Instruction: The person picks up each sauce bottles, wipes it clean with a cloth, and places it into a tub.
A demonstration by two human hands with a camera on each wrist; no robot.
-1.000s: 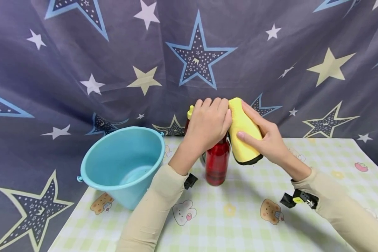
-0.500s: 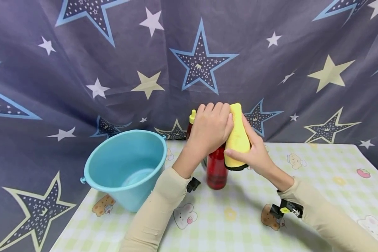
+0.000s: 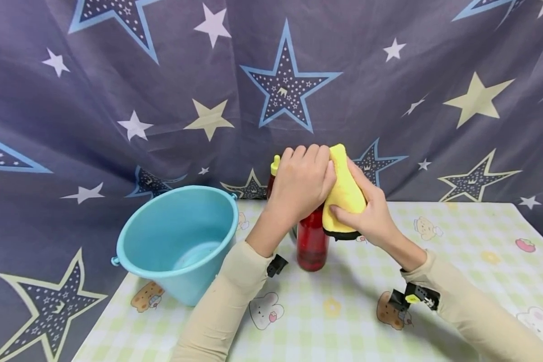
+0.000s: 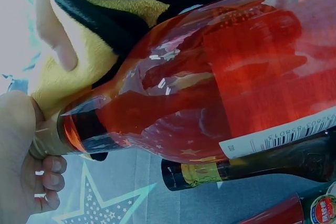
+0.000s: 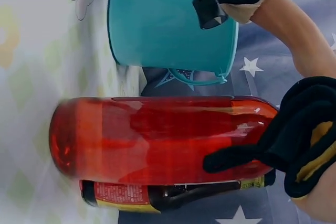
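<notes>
A large bottle of red liquid (image 3: 311, 246) stands upright on the table. My left hand (image 3: 300, 181) grips it round the capped top of the neck, fingers wrapped over it in the left wrist view. My right hand (image 3: 366, 208) holds a folded yellow cloth (image 3: 344, 193) with black edging, thumb on the near side. The cloth lies against the right side of the bottle's neck and shoulder. In the right wrist view a black fold of the cloth (image 5: 236, 158) overlaps the bottle's upper body. A white label with a barcode (image 4: 283, 137) shows through the left wrist view.
A light blue bucket (image 3: 181, 281) stands left of the bottle, close to my left forearm. Behind the bottle are a yellow-capped bottle (image 3: 275, 165) and a dark bottle with a red label (image 5: 126, 193). A star-patterned curtain (image 3: 366, 100) hangs behind the checked tablecloth (image 3: 466, 261).
My right hand has brought the cloth leftward, closer over the bottle's side, then lifted it slightly. My left hand has stayed on the bottle's top.
</notes>
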